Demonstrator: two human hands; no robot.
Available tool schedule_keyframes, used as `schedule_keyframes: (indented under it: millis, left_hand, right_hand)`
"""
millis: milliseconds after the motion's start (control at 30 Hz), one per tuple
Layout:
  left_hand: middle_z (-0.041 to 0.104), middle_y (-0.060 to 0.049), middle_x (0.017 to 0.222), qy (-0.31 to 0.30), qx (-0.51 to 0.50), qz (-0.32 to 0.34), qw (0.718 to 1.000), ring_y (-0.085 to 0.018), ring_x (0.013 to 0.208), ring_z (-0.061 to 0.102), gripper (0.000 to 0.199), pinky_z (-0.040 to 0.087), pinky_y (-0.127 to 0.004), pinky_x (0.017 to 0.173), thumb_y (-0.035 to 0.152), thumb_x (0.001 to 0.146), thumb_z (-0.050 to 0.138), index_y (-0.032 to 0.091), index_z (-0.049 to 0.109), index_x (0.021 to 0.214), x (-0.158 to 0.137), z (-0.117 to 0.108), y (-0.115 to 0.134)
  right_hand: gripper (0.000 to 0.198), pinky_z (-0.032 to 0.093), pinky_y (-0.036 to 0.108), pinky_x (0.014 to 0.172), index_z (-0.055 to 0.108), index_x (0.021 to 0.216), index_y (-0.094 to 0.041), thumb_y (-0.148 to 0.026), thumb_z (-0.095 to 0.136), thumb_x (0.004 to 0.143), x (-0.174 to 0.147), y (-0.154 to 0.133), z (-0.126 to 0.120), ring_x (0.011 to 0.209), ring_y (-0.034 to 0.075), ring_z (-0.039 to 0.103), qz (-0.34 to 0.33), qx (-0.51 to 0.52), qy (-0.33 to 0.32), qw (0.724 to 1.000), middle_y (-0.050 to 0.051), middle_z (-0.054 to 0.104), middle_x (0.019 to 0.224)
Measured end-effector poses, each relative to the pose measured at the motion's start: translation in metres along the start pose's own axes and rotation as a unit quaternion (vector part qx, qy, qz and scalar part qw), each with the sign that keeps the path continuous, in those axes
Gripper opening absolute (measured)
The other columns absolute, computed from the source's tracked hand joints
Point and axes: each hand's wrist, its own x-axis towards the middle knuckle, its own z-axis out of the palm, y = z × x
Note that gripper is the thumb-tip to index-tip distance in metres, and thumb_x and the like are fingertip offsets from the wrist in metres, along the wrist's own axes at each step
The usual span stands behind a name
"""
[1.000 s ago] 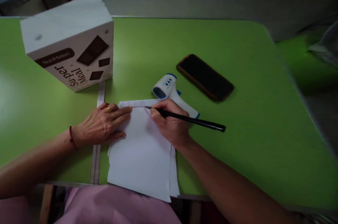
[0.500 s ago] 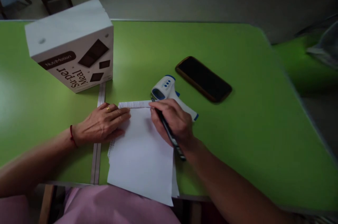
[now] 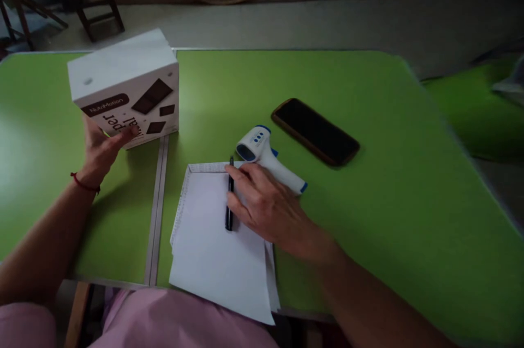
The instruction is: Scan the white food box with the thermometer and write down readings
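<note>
My left hand (image 3: 102,146) is at the lower left of the white NutriMotion box (image 3: 123,72), its thumb across the printed front and its other fingers partly hidden behind the box. Black and slim, a pen (image 3: 230,211) lies lengthwise on the stacked white paper sheets (image 3: 216,260). The fingertips of my right hand (image 3: 266,203) are closed over the pen's upper half. A white and blue infrared thermometer (image 3: 282,172) rests just beyond that hand, its grip partly covered by it.
A dark phone in a brown case (image 3: 315,132) lies right of the thermometer on the green table (image 3: 388,217). A metal seam strip (image 3: 156,217) crosses the table left of the papers. Wooden chairs (image 3: 96,4) stand on the floor beyond.
My left hand has left the paper's edge and taken hold of the box. My right hand has lowered the pen from a writing grip to lie along the sheets.
</note>
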Motion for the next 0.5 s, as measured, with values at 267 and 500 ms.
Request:
schedule_keyframes:
  millis: [267,500]
  left_hand:
    - [0.067,-0.011,0.113,0.063,-0.027,-0.009,0.998,-0.027,0.103,0.065,0.053,0.060,-0.040,0.084,0.038,0.061,0.088,0.015,0.063,0.102,-0.002,0.003,0.005]
    - [0.070,-0.013,0.107,-0.207,-0.145,-0.058,0.966,-0.026,0.092,0.070,0.045,0.063,-0.043,0.074,0.039,0.073,0.080,0.016,0.062,0.107,-0.020,0.021,0.067]
  right_hand:
    - [0.056,0.059,0.043,0.075,0.051,0.128,-0.011,-0.041,0.065,0.084,-0.007,0.011,-0.004,0.092,0.027,0.063,-0.004,0.061,-0.060,0.996,0.016,0.061,0.105]
    - [0.065,0.057,0.051,0.086,0.043,0.138,-0.015,-0.048,0.061,0.086,-0.008,0.015,-0.006,0.108,0.032,0.062,0.042,0.123,-0.090,0.987,0.018,0.060,0.118]
